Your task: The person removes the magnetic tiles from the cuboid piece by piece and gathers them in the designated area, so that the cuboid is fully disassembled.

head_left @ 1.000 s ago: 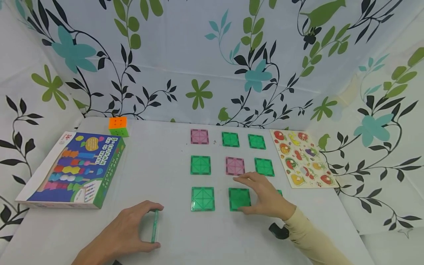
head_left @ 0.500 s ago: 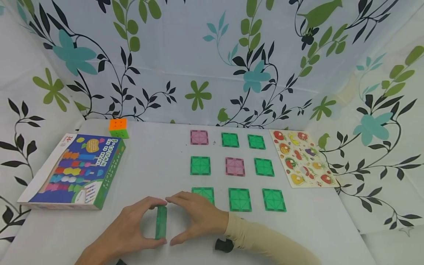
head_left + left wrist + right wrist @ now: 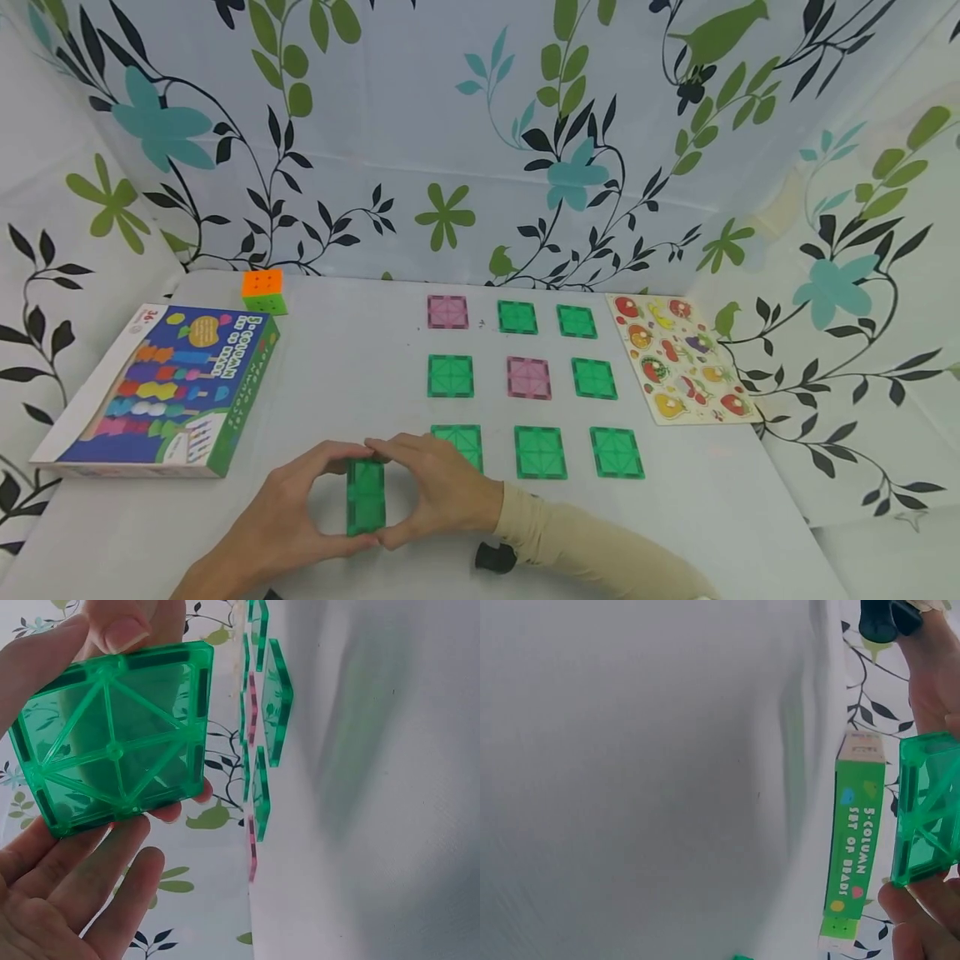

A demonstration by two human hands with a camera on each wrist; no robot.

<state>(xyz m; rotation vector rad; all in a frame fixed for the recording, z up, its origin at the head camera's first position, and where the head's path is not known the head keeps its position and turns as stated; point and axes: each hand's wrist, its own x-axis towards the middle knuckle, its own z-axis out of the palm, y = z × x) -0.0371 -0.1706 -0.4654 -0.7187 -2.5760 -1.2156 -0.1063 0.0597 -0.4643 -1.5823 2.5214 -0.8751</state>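
Observation:
A green translucent magnetic tile (image 3: 366,497) is held upright above the front of the table, turned partly sideways. My left hand (image 3: 288,504) pinches it by opposite edges, thumb on one and fingers on the other. From the other side my right hand (image 3: 450,493) grips the same tile, fingertips and thumb meeting those of the left hand. The left wrist view shows the ribbed square face of the green tile (image 3: 154,757) between both hands' fingers. In the right wrist view only part of the green tile (image 3: 930,806) shows, at the right edge.
Flat tiles lie in three rows: several green ones, like this green tile (image 3: 540,452), and two pink, one being the middle pink tile (image 3: 528,378). A bead-set box (image 3: 165,387) and puzzle cube (image 3: 263,292) stand left; a fruit-sticker sheet (image 3: 678,358) lies right.
My right hand has left the front-row tiles, moving left to take hold of the tile in my left hand. That tile has turned from edge-on to show more of its face.

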